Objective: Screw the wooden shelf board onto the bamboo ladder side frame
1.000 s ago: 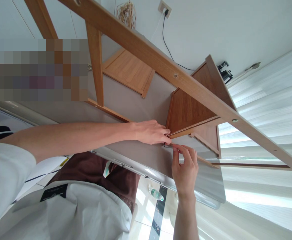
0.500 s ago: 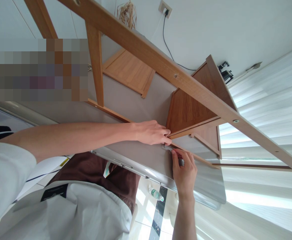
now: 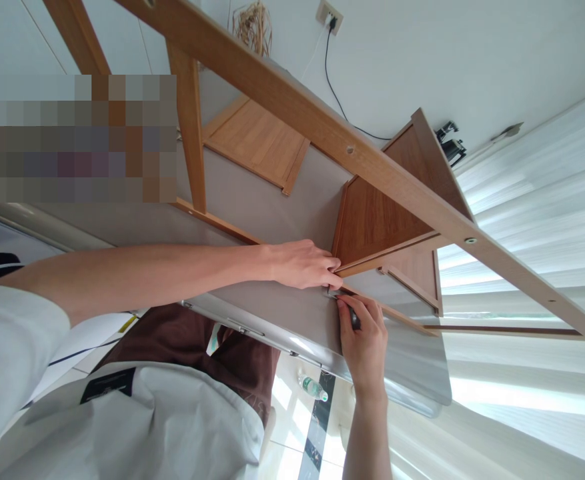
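Note:
My left hand (image 3: 302, 265) reaches across with its fingers pinched together at the front lower corner of an upright wooden panel (image 3: 379, 223). What lies between those fingertips is hidden. Just below, my right hand (image 3: 365, 333) is closed round the dark handle of a bent metal Allen key (image 3: 355, 320). The key's thin end goes up under my left fingers. Beside them runs a lower wooden rail (image 3: 397, 315), lying along the grey tabletop (image 3: 282, 313). A long upper wooden rail (image 3: 292, 107) with bolt holes slants across, above both hands.
Another wooden panel (image 3: 259, 143) lies on the table's far side. A wooden crosspiece (image 3: 189, 127) joins the rails at the left. A black cable (image 3: 328, 67) hangs from a wall socket (image 3: 329, 17). A plastic bottle (image 3: 313, 387) lies on the floor, and white curtains (image 3: 522, 280) hang at right.
My right hand has shifted slightly left and turned with the Allen key, so more of its dark handle shows. My left hand stays at the panel corner.

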A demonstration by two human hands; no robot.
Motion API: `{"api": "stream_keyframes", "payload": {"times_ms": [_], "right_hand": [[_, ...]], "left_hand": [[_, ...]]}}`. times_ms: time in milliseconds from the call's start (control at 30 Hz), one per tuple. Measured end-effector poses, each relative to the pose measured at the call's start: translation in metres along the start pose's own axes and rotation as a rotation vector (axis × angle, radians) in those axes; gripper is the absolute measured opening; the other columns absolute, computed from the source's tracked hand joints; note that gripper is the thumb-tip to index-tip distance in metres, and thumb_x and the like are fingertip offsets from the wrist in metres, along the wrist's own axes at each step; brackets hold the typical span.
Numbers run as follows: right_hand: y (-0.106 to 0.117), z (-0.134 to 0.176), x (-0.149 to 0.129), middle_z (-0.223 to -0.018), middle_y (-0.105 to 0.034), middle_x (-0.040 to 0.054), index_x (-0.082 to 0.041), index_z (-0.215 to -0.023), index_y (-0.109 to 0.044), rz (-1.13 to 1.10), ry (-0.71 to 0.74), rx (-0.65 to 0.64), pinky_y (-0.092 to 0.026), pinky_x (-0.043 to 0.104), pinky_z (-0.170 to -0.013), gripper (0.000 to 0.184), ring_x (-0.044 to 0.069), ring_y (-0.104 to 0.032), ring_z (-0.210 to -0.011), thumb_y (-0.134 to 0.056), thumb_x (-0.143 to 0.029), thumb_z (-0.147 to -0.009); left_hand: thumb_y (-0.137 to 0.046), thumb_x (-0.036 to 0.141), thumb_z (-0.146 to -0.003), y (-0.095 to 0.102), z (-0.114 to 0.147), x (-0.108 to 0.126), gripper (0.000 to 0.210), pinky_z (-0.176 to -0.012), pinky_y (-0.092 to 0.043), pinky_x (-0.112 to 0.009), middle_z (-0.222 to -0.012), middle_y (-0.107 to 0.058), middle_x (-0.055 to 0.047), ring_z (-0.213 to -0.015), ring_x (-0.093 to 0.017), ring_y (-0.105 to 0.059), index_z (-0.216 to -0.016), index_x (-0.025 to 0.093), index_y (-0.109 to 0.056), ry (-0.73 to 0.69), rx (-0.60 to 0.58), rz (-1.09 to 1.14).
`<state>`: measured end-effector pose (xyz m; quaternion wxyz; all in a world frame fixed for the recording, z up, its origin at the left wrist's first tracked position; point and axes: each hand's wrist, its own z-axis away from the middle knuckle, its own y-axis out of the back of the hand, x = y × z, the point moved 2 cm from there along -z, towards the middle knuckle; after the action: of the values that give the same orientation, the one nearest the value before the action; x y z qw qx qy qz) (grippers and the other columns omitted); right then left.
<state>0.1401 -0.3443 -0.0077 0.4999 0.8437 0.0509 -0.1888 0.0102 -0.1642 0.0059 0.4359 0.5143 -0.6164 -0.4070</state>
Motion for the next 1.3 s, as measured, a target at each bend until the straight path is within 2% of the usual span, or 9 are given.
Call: {"api": "stream_keyframes", "payload": {"times_ms": [333,567,933,1067,1300], "right_hand": [[0.002,0.001,-0.003,-0.103,-0.064,0.0074,-0.021,-0.106,-0.068,0.018,0.030,-0.002,-0.050,0.038,-0.087,0.018,0.021,-0.060,-0.097,-0.051,-0.022,-0.101],[0.005,-0.003,-0.004,-0.103,-0.064,0.0071,-0.022,-0.104,-0.066,-0.007,0.051,-0.021,-0.050,0.039,-0.085,0.017,0.021,-0.060,-0.097,-0.049,-0.022,-0.102],[0.005,0.000,-0.009,-0.102,-0.059,0.0083,-0.023,-0.110,-0.066,0.164,0.137,0.031,-0.050,0.039,-0.084,0.019,0.022,-0.057,-0.094,-0.049,-0.019,-0.101],[0.007,-0.002,-0.018,-0.102,-0.057,0.0080,-0.023,-0.111,-0.064,0.178,0.166,0.072,-0.050,0.038,-0.083,0.018,0.022,-0.056,-0.093,-0.051,-0.017,-0.100],[0.005,-0.005,-0.020,-0.105,-0.054,0.0091,-0.022,-0.113,-0.060,0.161,0.151,0.036,-0.048,0.042,-0.086,0.016,0.023,-0.054,-0.095,-0.049,-0.018,-0.101]], "left_hand": [[-0.047,0.019,-0.100,0.002,0.000,0.000,0.023,-0.049,-0.019,-0.030,-0.101,-0.062,-0.004,-0.081,-0.016,-0.058,-0.107,0.031,-0.065,-0.002,-0.005,0.021],[-0.053,0.017,-0.097,-0.001,0.001,-0.001,0.020,-0.048,-0.019,-0.029,-0.097,-0.062,-0.003,-0.075,-0.016,-0.057,-0.103,0.031,-0.066,-0.020,0.061,0.007],[-0.048,0.016,-0.098,0.002,0.000,0.001,0.024,-0.048,-0.019,-0.031,-0.101,-0.062,-0.005,-0.081,-0.017,-0.059,-0.107,0.031,-0.065,-0.004,-0.004,0.011],[-0.044,0.019,-0.100,0.000,0.000,0.000,0.026,-0.047,-0.019,-0.032,-0.102,-0.062,-0.005,-0.082,-0.017,-0.059,-0.110,0.031,-0.065,-0.008,0.001,-0.008],[-0.046,0.020,-0.100,-0.004,0.000,-0.001,0.024,-0.047,-0.018,-0.032,-0.099,-0.061,-0.004,-0.081,-0.017,-0.059,-0.109,0.031,-0.065,-0.033,0.048,-0.043]]}}
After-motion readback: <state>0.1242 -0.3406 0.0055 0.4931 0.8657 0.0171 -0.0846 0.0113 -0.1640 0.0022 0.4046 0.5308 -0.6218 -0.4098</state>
